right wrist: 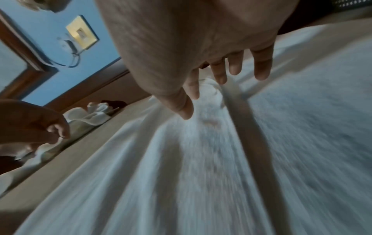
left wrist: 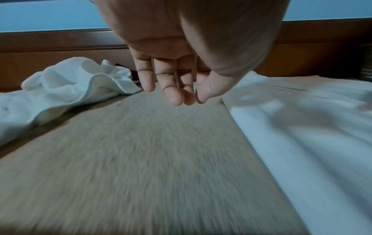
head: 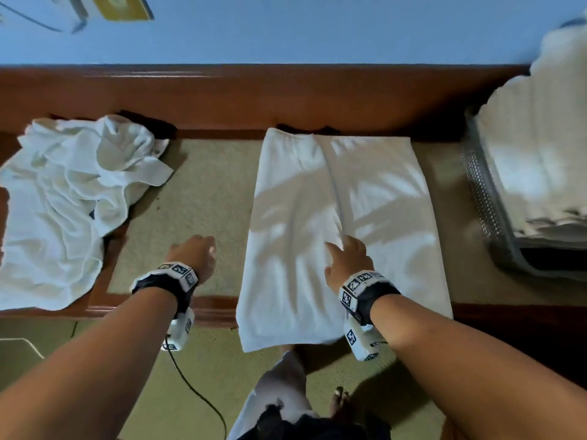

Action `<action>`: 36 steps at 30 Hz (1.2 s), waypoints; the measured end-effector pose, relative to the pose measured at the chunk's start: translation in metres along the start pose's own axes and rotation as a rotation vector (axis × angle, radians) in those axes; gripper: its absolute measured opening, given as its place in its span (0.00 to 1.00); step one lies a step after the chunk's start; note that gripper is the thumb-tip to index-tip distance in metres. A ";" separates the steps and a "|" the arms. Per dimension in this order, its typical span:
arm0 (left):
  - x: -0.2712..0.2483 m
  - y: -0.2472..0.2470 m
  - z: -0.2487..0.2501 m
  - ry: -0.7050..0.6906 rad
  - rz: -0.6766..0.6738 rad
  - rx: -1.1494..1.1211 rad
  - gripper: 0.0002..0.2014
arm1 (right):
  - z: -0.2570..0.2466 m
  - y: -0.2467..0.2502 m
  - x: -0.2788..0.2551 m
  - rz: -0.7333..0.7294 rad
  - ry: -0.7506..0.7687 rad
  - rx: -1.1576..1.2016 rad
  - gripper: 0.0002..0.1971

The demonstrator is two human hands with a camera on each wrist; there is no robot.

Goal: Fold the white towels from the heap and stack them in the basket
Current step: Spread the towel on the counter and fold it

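A white towel (head: 343, 223) lies spread flat in the middle of a wooden bench with a beige padded top (head: 206, 198), its near edge hanging a little over the bench's front rail. A lengthwise fold ridge runs down the towel's centre from the far edge toward the near side. The right hand (head: 347, 262) sits over the near-middle part of the towel, palm down, fingers extended and slightly spread; in the right wrist view its fingers (right wrist: 261, 68) are straight above the cloth and grip nothing, though whether the tips touch the fabric cannot be told through the blur. The left hand (head: 195, 254) hovers over the bare padded top just left of the towel, holding nothing; its fingers (left wrist: 173, 93) hang down loosely, close together and relaxed, clear of the surface. At the left end of the bench lies the heap of crumpled white towels (head: 63, 198), well apart from the spread one. At the right end stands a grey perforated basket (head: 486, 192), filled with a tall stack of folded white towels (head: 533, 147) that rises above its rim. A blue wall (head: 317, 30) runs behind the bench.
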State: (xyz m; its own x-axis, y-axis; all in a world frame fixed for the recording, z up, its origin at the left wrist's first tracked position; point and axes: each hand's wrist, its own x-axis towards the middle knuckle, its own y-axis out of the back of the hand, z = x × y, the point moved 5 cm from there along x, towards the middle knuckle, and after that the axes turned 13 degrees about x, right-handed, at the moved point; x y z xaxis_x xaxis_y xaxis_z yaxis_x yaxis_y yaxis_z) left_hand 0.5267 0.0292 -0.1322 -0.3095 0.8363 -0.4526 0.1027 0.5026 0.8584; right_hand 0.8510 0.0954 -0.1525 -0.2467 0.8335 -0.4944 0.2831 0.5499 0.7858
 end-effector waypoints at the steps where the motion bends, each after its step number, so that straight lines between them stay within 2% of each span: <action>1: 0.016 0.012 -0.003 -0.007 0.010 0.018 0.12 | 0.002 0.002 0.014 -0.024 -0.049 -0.025 0.30; 4: 0.059 0.037 -0.010 -0.047 0.009 0.062 0.11 | 0.010 0.007 0.048 -0.080 -0.163 -0.082 0.32; 7: 0.098 0.055 -0.010 -0.111 -0.013 0.105 0.11 | 0.016 0.021 0.078 -0.076 -0.204 -0.108 0.33; 11: 0.145 0.075 0.000 -0.166 -0.047 0.109 0.11 | 0.019 0.051 0.125 -0.141 -0.278 -0.055 0.37; 13: 0.170 0.080 0.010 -0.185 -0.067 0.037 0.10 | 0.015 0.069 0.153 -0.137 -0.282 -0.049 0.39; 15: 0.195 0.084 0.018 -0.170 -0.087 -0.131 0.11 | 0.007 0.087 0.180 -0.071 -0.258 -0.006 0.39; 19: 0.243 0.099 0.044 -0.097 -0.070 -0.533 0.16 | -0.011 0.121 0.227 0.256 -0.114 0.368 0.36; 22: 0.277 0.102 0.068 -0.004 -0.087 -0.859 0.19 | -0.013 0.130 0.258 0.290 -0.159 0.601 0.35; 24: 0.294 0.099 0.079 0.086 -0.127 -1.048 0.21 | -0.012 0.137 0.276 0.305 -0.192 0.615 0.28; 27: 0.310 0.094 0.081 0.189 -0.095 -1.115 0.19 | -0.013 0.146 0.301 0.346 -0.140 0.655 0.17; 30: 0.320 0.081 0.067 0.379 -0.036 -1.198 0.14 | -0.020 0.147 0.318 0.405 -0.122 0.744 0.16; 32: 0.322 0.074 0.065 0.392 -0.032 -1.183 0.12 | -0.023 0.142 0.324 0.428 -0.142 0.766 0.18; 36: 0.326 0.078 0.059 0.374 -0.052 -1.089 0.16 | -0.026 0.142 0.319 0.404 -0.146 0.712 0.24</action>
State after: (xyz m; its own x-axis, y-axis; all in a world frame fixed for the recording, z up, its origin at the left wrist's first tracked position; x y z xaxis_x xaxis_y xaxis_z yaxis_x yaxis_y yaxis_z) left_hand 0.4897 0.3540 -0.2266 -0.5692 0.6109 -0.5503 -0.7328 -0.0735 0.6764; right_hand 0.7880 0.4378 -0.1888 0.1086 0.9456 -0.3068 0.8551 0.0686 0.5139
